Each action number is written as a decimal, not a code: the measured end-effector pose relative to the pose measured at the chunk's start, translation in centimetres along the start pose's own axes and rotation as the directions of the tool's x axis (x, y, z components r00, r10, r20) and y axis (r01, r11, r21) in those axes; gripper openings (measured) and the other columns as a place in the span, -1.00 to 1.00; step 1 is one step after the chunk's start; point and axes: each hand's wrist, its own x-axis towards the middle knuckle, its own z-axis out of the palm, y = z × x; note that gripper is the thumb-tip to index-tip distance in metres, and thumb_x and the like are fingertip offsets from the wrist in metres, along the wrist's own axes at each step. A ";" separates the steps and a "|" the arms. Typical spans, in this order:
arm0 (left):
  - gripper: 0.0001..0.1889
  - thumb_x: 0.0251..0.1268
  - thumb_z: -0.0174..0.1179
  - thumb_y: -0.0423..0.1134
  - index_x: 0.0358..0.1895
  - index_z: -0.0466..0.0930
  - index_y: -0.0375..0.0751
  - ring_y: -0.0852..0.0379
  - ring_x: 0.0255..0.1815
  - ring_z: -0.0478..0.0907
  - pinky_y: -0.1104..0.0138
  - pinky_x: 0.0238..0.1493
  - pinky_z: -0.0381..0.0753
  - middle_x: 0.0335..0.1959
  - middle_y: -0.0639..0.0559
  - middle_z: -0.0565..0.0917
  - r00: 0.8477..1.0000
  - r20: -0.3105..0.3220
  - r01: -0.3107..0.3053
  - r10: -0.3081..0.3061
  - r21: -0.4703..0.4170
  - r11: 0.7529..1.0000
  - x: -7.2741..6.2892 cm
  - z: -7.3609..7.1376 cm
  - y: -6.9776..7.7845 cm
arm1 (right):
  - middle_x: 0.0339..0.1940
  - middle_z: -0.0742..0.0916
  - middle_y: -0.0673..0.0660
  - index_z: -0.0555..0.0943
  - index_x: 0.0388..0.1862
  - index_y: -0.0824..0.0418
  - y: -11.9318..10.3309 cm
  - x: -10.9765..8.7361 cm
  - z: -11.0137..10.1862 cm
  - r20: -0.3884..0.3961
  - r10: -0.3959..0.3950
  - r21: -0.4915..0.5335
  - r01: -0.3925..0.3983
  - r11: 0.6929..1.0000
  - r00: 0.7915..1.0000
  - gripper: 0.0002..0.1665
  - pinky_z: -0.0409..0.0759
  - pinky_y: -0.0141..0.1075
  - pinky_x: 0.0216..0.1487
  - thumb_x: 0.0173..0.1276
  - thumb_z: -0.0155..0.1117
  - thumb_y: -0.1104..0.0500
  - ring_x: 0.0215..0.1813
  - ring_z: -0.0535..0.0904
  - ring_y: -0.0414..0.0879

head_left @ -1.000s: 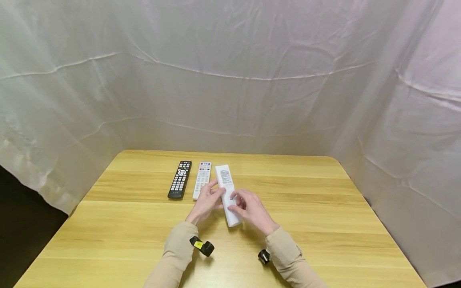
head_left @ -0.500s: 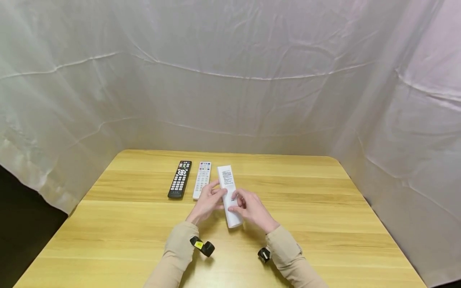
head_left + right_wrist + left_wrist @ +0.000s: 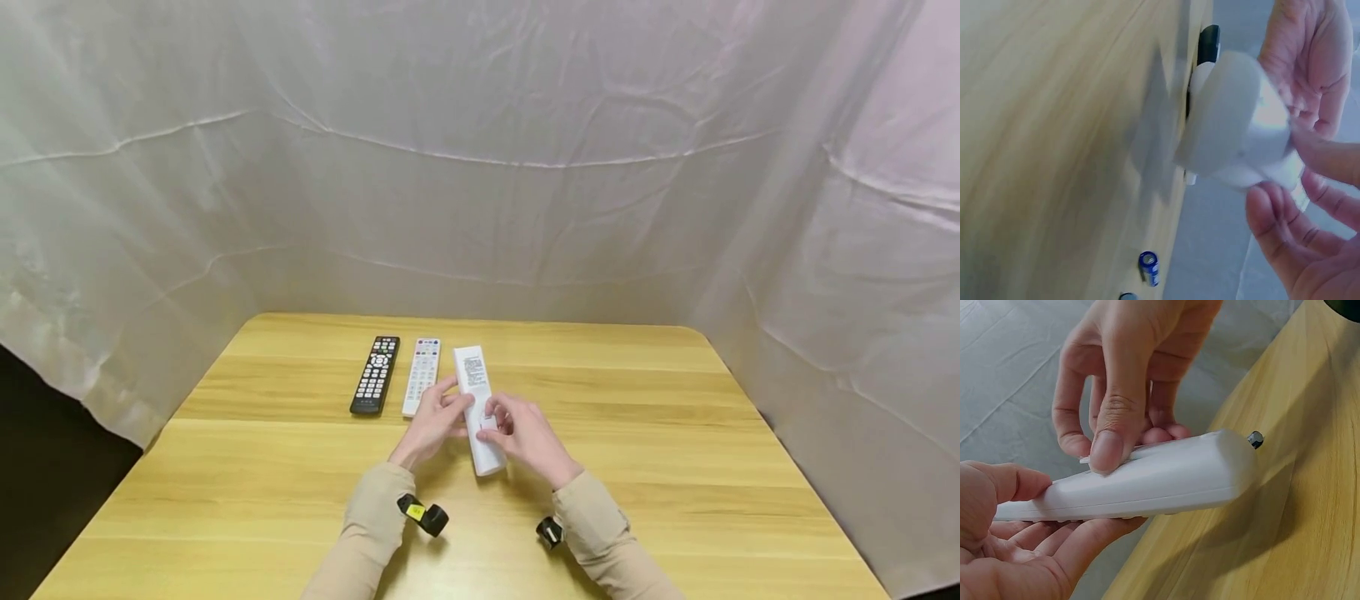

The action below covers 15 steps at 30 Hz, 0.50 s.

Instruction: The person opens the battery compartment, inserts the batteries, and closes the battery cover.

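A white remote control [image 3: 476,375] is held back side up over the table, printed text toward its far end. My left hand [image 3: 431,421] grips its left side, thumb on the back and fingers underneath, as the left wrist view shows. With thumb and fingers, my right hand [image 3: 525,433] pinches the battery cover [image 3: 1085,460], whose edge stands raised from the back. In the right wrist view, the rounded end of the remote [image 3: 1229,119] faces the camera. A blue battery [image 3: 1149,267] stands on the table nearby, with part of another round end [image 3: 1127,296] at the frame's bottom.
Left of the hands, a black remote [image 3: 375,375] and a second white remote [image 3: 422,375] lie face up on the wooden table [image 3: 637,500]. Grey-white curtains [image 3: 480,208] surround the back and sides. Black wrist cameras [image 3: 423,515] are strapped over both sleeves.
The white remote has shifted slightly to the right. The battery cover under the right fingers now shows lifted from the back. The other remotes have stayed put.
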 end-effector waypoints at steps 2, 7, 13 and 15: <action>-0.42 0.50 -0.04 -0.41 0.54 0.14 -0.29 -0.31 0.10 0.68 0.08 -0.03 0.82 0.25 -0.54 0.53 1.000 -0.008 0.003 -0.003 0.000 1.000 0.0 0.0 -0.1 | -0.40 0.68 0.08 0.55 -0.26 0.22 -0.3 -0.1 0.0 -0.014 -0.002 -0.018 0.002 1.000 1.000 -0.75 0.60 -0.53 -0.41 0.20 0.48 0.29 -0.39 0.56 -0.21; -0.42 0.49 -0.03 -0.42 0.54 0.16 -0.31 -0.34 0.11 0.67 0.05 -0.01 0.81 0.24 -0.56 0.53 1.000 -0.022 -0.003 0.003 -0.006 1.000 0.1 0.0 -0.1 | -0.40 0.72 0.11 0.56 -0.28 0.24 -0.7 -0.3 0.0 -0.042 -0.009 -0.034 0.007 0.999 0.999 -0.77 0.61 -0.55 -0.44 0.19 0.48 0.32 -0.40 0.62 -0.17; -0.44 0.48 -0.02 -0.41 0.51 0.19 -0.33 -0.21 0.01 0.73 0.08 -0.06 0.83 0.20 -0.55 0.56 0.999 -0.036 -0.010 0.010 0.001 1.000 0.1 0.1 -0.2 | -0.41 0.73 0.11 0.57 -0.29 0.24 -0.7 -0.3 -0.1 -0.065 -0.015 -0.030 0.013 0.999 0.998 -0.78 0.61 -0.55 -0.44 0.17 0.48 0.33 -0.41 0.63 -0.17; -0.45 0.49 -0.02 -0.41 0.50 0.21 -0.33 -0.15 -0.02 0.74 0.11 -0.08 0.84 0.19 -0.55 0.57 0.999 -0.039 -0.006 0.007 0.004 1.000 0.1 0.1 -0.2 | -0.43 0.73 0.11 0.58 -0.30 0.24 -0.7 -0.3 -0.1 -0.069 -0.015 -0.023 0.013 1.000 0.998 -0.78 0.61 -0.54 -0.44 0.17 0.48 0.33 -0.42 0.62 -0.18</action>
